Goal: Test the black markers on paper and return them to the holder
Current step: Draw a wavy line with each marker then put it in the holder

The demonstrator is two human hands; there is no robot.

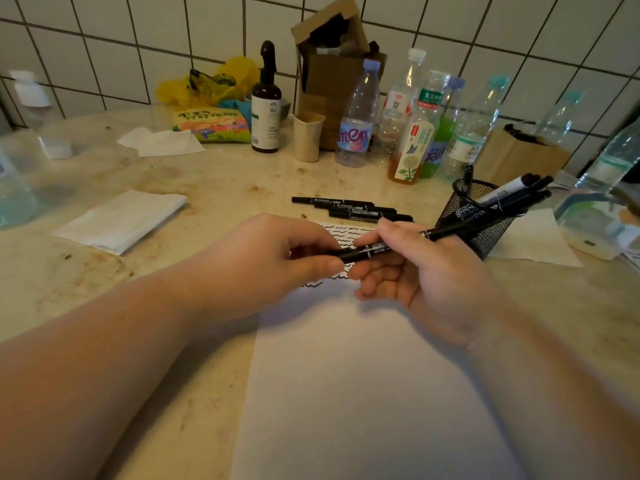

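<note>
White tiled wall behind stained beige table [214, 188]. We see white paper [363, 393] lying before us, black wavy lines on its far end. Both our hands meet above paper on one black marker [367, 251]: left hand [277, 261] fingers pinching its left end, right hand [426, 271] fingers curled around its barrel. Loose black markers [353, 208] lie side by side on table just beyond paper. Black mesh holder [474, 220] stands right of them, more markers tilted inside. Plastic bottles [408, 123] cluster near wall.
</note>
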